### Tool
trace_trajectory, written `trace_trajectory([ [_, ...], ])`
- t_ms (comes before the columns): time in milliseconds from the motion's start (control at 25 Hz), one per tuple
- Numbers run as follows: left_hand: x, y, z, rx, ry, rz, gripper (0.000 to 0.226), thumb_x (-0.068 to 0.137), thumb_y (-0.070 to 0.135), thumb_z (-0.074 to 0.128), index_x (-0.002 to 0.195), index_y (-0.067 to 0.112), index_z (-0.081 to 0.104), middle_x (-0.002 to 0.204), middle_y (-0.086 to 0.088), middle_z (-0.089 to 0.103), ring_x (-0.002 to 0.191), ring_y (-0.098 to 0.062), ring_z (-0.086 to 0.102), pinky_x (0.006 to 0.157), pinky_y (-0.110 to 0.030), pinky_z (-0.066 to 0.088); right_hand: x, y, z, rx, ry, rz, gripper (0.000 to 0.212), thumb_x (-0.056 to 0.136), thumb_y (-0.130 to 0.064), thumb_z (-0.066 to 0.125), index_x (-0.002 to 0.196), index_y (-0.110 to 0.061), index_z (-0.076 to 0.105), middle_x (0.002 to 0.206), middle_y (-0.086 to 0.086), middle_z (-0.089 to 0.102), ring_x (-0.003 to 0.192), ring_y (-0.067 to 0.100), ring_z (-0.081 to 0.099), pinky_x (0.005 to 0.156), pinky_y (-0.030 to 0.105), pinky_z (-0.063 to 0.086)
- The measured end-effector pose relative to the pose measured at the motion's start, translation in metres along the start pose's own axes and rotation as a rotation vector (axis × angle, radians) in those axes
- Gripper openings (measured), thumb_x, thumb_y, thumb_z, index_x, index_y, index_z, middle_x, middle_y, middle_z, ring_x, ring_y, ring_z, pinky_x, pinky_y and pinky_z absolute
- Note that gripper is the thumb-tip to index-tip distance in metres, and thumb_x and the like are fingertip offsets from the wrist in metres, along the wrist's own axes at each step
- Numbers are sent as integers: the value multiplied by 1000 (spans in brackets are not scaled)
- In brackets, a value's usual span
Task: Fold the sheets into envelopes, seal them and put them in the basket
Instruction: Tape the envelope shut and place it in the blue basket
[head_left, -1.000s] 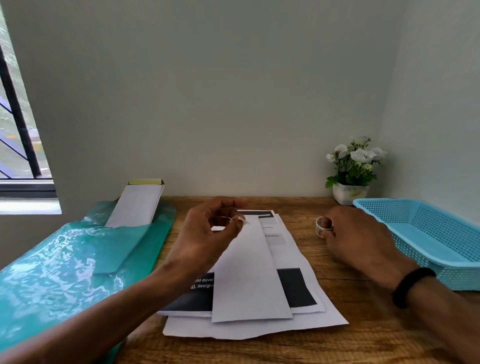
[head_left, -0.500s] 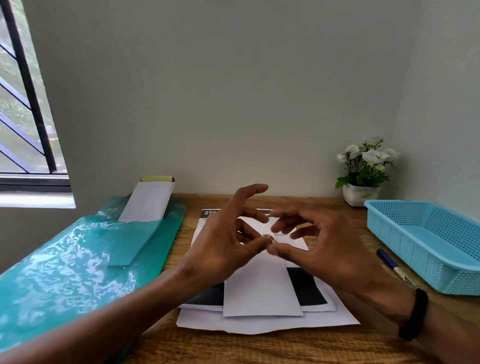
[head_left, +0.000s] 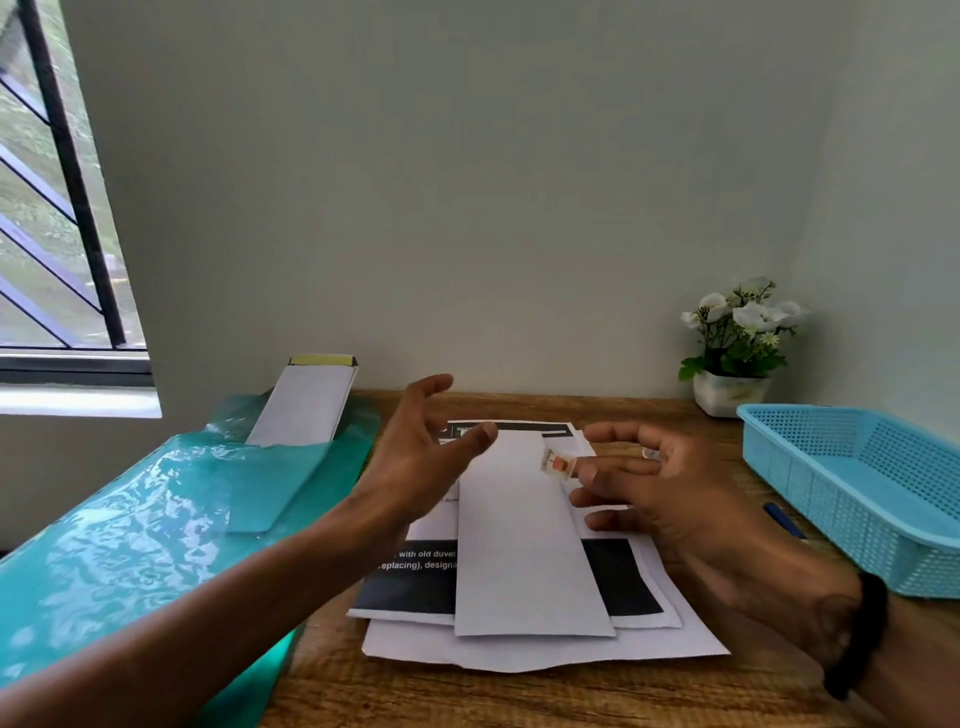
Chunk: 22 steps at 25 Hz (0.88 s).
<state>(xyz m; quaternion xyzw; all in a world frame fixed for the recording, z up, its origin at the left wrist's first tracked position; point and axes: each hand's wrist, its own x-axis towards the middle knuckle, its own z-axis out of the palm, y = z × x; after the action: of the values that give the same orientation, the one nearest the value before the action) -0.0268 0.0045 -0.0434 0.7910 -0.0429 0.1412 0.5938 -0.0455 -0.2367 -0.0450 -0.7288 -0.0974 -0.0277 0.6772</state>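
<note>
A long white folded envelope (head_left: 530, 551) lies lengthwise on a stack of printed sheets (head_left: 631, 577) in the middle of the wooden table. My left hand (head_left: 421, 457) hovers over the stack's far left part, fingers spread and holding nothing. My right hand (head_left: 654, 488) hovers at the envelope's right side with its fingers stretched out. A small piece of sticker tape (head_left: 556, 461) clings to one fingertip, just above the envelope's far end; the thumb stays apart from it. The blue mesh basket (head_left: 852, 483) stands at the right edge.
A green plastic sleeve (head_left: 145, 530) covers the table's left side, with a pack of white envelopes (head_left: 306, 405) sticking out of it. A small pot of white flowers (head_left: 732, 389) stands at the back right. A blue pen (head_left: 779, 517) lies beside the basket.
My hands met over the envelope and pinched the tape piece together. Now they have parted: the left hand let go and opened, and the tape stays on my right fingertip.
</note>
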Motion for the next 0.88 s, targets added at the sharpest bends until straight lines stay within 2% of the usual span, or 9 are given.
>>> trace_trajectory([
  [200, 1, 4, 1, -351, -63, -206, 80, 83, 21, 85, 149, 33, 42, 137, -14, 61, 122, -33, 64, 103, -51, 55, 0, 2, 1, 99, -78, 76, 76, 74, -1, 86, 137, -32, 58, 126, -1, 74, 99, 27, 79, 86, 44, 63],
  [280, 3, 1, 1, -463, -101, -264, 87, 73, 13, 89, 147, 27, 45, 130, -18, 69, 111, -37, 73, 96, -49, 60, 0, 3, 2, 91, -88, 67, 84, 66, -6, 90, 138, -37, 57, 132, -6, 70, 106, 27, 77, 88, 45, 63],
  [360, 2, -1, 1, -457, -164, -278, 86, 71, 3, 89, 144, 24, 48, 124, -21, 72, 103, -39, 76, 91, -50, 62, 0, 4, 3, 108, -73, 38, 88, 61, -11, 92, 137, -40, 57, 136, -11, 68, 111, 25, 75, 89, 45, 63],
  [480, -2, 5, 3, -296, -218, -145, 80, 78, -5, 85, 142, 28, 51, 108, -19, 79, 96, -34, 79, 77, -44, 65, -3, 1, 4, 70, 20, -76, 87, 69, -12, 92, 141, -41, 53, 138, -16, 66, 104, 7, 75, 90, 37, 61],
  [560, -3, 11, 2, -284, -188, -80, 82, 80, -2, 84, 143, 34, 47, 103, -17, 80, 95, -32, 79, 76, -44, 65, -2, 1, 3, 75, 70, -92, 103, 60, -16, 96, 146, -44, 46, 138, -19, 64, 108, 4, 69, 92, 38, 59],
  [640, -6, 16, 2, -356, -181, -79, 83, 78, 8, 87, 146, 34, 46, 108, -17, 79, 99, -32, 78, 83, -45, 64, 1, 2, 2, 230, 70, -57, 121, 47, -11, 97, 149, -47, 43, 140, -9, 66, 116, 18, 69, 99, 50, 58],
  [720, -11, 22, 3, -483, -252, -143, 69, 80, 19, 83, 143, 24, 55, 117, -14, 78, 103, -28, 77, 85, -39, 63, 4, -2, 2, 370, 81, -62, 128, 43, -3, 94, 149, -49, 41, 142, 1, 65, 114, 28, 72, 96, 54, 59],
  [800, -18, 27, 5, -504, -414, -259, 53, 85, 28, 79, 134, 14, 67, 121, -13, 77, 109, -29, 75, 95, -43, 61, 5, -11, 6, 428, 136, -88, 127, 50, 3, 91, 152, -49, 36, 149, 4, 59, 119, 30, 69, 86, 46, 63],
  [880, -25, 26, 8, -445, -561, -372, 51, 84, 28, 81, 131, 13, 68, 119, -14, 77, 112, -33, 75, 99, -50, 59, 11, -21, 10, 440, 202, -114, 123, 60, 7, 87, 155, -47, 32, 155, 4, 51, 124, 28, 63, 75, 36, 65],
])
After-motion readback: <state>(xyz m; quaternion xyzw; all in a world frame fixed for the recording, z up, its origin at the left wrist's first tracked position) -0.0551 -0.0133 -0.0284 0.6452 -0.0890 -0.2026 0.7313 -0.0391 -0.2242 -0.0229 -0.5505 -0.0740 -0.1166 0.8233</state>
